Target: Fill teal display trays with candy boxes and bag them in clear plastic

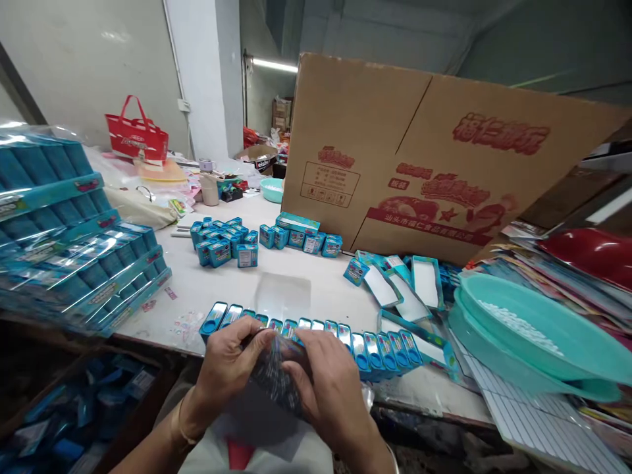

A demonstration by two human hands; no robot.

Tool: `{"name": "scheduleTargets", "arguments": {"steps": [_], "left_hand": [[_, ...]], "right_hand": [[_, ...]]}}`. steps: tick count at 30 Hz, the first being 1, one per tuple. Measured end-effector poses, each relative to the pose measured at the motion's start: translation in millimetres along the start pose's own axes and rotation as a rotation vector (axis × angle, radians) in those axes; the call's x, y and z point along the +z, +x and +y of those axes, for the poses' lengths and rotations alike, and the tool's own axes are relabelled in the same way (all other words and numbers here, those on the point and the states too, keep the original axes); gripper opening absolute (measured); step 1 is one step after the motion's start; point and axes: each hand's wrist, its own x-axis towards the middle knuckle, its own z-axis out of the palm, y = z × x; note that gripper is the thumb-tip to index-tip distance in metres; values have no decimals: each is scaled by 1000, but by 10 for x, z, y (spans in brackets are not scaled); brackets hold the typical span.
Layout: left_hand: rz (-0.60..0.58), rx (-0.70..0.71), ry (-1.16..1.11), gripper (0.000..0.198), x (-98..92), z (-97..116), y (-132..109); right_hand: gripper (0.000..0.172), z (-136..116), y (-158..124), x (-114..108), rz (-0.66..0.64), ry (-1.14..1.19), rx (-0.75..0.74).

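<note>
My left hand (pixel 231 361) is closed on the gathered top of a clear plastic bag (pixel 277 376), its thumb and fingers pinching it. My right hand (pixel 332 382) grips the same bag from the other side. Small dark pieces show through the plastic, too blurred to name. The bag hangs just over the table's front edge. Right behind my hands stands a row of small blue boxes (pixel 374 351), upright and side by side; my fingers hide part of the row.
A big cardboard carton (pixel 385 151) stands at the back. Turquoise basins (pixel 533 309) with small white pieces are at right, beside open blue trays (pixel 425 283). Small blue boxes (pixel 220 251) cluster mid-table. Wrapped display packs (pixel 83 257) are stacked at left, above a bin of blue boxes (pixel 93 408).
</note>
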Motion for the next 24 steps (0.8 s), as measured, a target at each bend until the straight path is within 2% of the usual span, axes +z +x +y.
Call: {"name": "scheduleTargets", "arguments": {"steps": [3,5,8,10,12,15,17,19,21,24], "left_hand": [[-41,-29,-57,27,-37,-13,-13],[-121,-68,-123,22,-74,-7,-7],[-261,-124,-182,19,-127,8,25],[-295,-147,-178,20,-153,5,59],[-254,-177,-176,26,-177,-16,99],[-169,-271,-228,34,-215,-76,169],[-157,-340,-285,38,-232,-119,216],[-161,-390,-344,42,-237,-160,265],[-148,-431,-391,42,-236,-208,319],[-147,-488,-466,41,-240,-307,409]], "right_hand": [[16,9,57,195,40,98,12],[15,50,74,283,53,143,4],[14,114,96,304,-32,212,-36],[14,155,102,266,-114,268,-37],[10,207,88,213,-185,307,19],[19,327,31,113,-269,303,156],[12,434,-18,26,-326,287,251],[21,557,-64,-77,-373,308,326],[28,699,-98,-180,-381,384,382],[33,932,-127,-284,-316,561,488]]}}
